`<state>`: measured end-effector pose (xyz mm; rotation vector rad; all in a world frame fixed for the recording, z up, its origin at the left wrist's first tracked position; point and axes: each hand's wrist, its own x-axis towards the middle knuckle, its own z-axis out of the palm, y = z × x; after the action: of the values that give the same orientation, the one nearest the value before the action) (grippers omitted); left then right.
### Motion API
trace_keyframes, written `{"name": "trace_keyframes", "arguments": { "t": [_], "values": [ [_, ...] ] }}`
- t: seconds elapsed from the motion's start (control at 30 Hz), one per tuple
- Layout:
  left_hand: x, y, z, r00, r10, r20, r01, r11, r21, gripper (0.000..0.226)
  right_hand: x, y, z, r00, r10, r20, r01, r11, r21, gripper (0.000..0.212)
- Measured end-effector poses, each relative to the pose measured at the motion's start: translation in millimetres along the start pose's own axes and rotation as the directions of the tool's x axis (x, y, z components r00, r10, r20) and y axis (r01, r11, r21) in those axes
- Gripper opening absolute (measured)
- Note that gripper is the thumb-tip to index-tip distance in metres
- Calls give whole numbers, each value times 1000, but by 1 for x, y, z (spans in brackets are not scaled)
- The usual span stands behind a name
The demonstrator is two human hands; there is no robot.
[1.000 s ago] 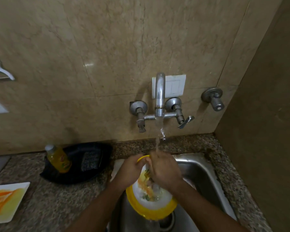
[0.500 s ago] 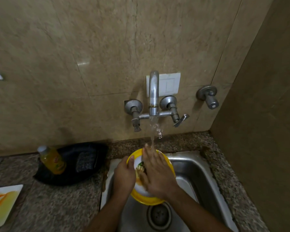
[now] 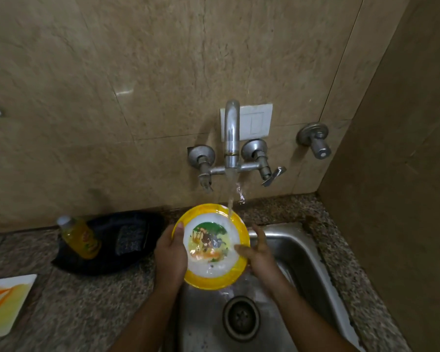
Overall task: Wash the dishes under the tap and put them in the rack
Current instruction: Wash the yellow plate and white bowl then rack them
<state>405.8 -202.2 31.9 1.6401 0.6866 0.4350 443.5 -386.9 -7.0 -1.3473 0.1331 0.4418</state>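
Plate (image 3: 215, 276) under tap (image 3: 231, 133) stream; left hand (image 3: 170, 252) grips its rim, right hand (image 3: 257, 252) pinches the opposite edge. Best tilt it, rinsing residue toward sink (image 3: 305, 262).

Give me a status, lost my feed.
Left hand grips yellow-rimmed plate; right hand holds opposite rim. Plate under running tap, over sink. Nothing obstructing.
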Motion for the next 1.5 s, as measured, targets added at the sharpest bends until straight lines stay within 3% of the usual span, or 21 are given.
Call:
{"name": "trace_keyframes", "arguments": {
  "t": [0.07, 0.13, 0.23, 0.33, 0.57, 0.67, 0.73, 0.83, 0.93, 0.97, 1.03, 1.1, 1.17, 1.27, 1.3, 1.4, 1.43, 1.5],
  "values": [
    [4, 0, -1, 995, -16, 100, 26, 995, -97, 26, -3, -12, -5, 991, 123, 53, -123, 992, 4, 56],
    [7, 1, 4, 971, -80, 227, 120, 978, -168, 23, -8, -24, -10, 991, 116, 70, -104, 982, -160, 31],
    [6, 11, 18, 874, -251, 417, 346, 923, -168, 26, -4, -37, -24, 991, -67, -119, 30, 958, -285, 34],
    [4, 26, 35, 768, -334, 547, 441, 895, -73, 27, 0, -42, -39, 961, -179, -213, 98, 933, -346, 39],
    [-9, 41, 77, 695, -384, 608, 495, 869, -17, 47, -14, -53, -65, 903, -291, -315, 185, 927, -325, 40],
    [-3, 42, 75, 579, -534, 616, 625, 776, 86, 69, -23, -43, -66, 885, -377, -273, 231, 865, -445, 35],
    [3, 43, 71, 497, -589, 637, 742, 669, 40, 73, -32, -38, -66, 863, -482, -149, 289, 714, -638, 40],
    [8, 44, 66, 554, -568, 608, 798, 570, -195, 39, -39, -26, -58, 801, -582, 143, 430, 391, -814, 49],
    [11, 35, 58, 613, -550, 567, 773, 564, -290, 33, -37, -8, -53, 780, -510, 363, 514, 192, -836, 74],
    [13, 29, 54, 637, -538, 552, 754, 586, -298, 32, -35, -5, -53, 794, -453, 406, 528, 183, -829, 79],
    [14, 18, 47, 676, -489, 551, 714, 619, -326, 31, -36, -5, -55, 837, -344, 426, 523, 269, -809, 85],
    [15, 14, 43, 693, -473, 544, 689, 655, -309, 33, -37, -10, -50, 850, -315, 422, 517, 345, -784, 78],
    [14, 11, 46, 733, -478, 483, 646, 711, -277, 41, -31, -16, -33, 853, -350, 386, 490, 285, -824, 67],
    [3, 19, 59, 817, -439, 374, 523, 838, -157, 37, -14, -28, 11, 869, -392, 301, 387, 161, -908, 71],
    [-1, 23, 61, 844, -410, 345, 473, 873, -120, 37, -11, -32, 24, 840, -431, 330, 418, 125, -900, 70],
    [-6, 27, 57, 831, -430, 352, 489, 867, -97, 39, 0, -37, 30, 701, -447, 555, 592, -68, -803, 60],
    [-3, 21, 56, 829, -440, 345, 500, 859, -106, 44, 7, -37, 23, 705, -461, 538, 584, -53, -810, 56],
    [25, -34, 70, 843, -447, 300, 494, 863, -103, 56, 17, -41, 21, 815, -521, 255, 403, 192, -895, 57]
  ]
}}
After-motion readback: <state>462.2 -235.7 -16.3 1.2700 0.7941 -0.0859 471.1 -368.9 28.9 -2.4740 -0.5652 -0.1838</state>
